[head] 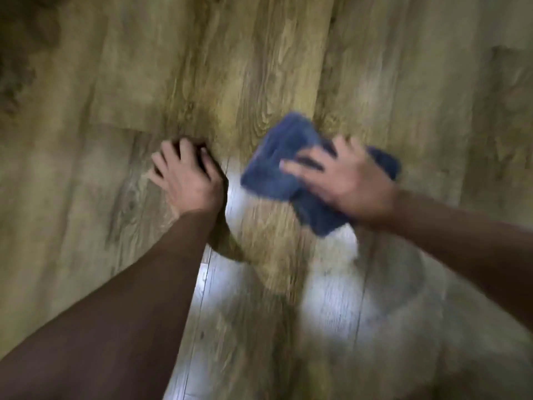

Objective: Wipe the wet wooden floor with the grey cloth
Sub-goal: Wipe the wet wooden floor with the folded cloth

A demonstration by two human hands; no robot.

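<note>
A bunched blue-grey cloth (277,166) lies on the wooden plank floor (259,67), a little right of centre. My right hand (346,180) lies on top of the cloth with spread fingers pressing it down; the frame is blurred there. My left hand (187,174) rests flat on the bare floor to the left of the cloth, fingers spread, holding nothing. Bright glare patches (326,307) shine on the boards below the cloth.
Wood-grain planks fill the whole view. A dark fuzzy patch (20,39) sits in the top left corner. My two forearms come in from the bottom left and the right edge.
</note>
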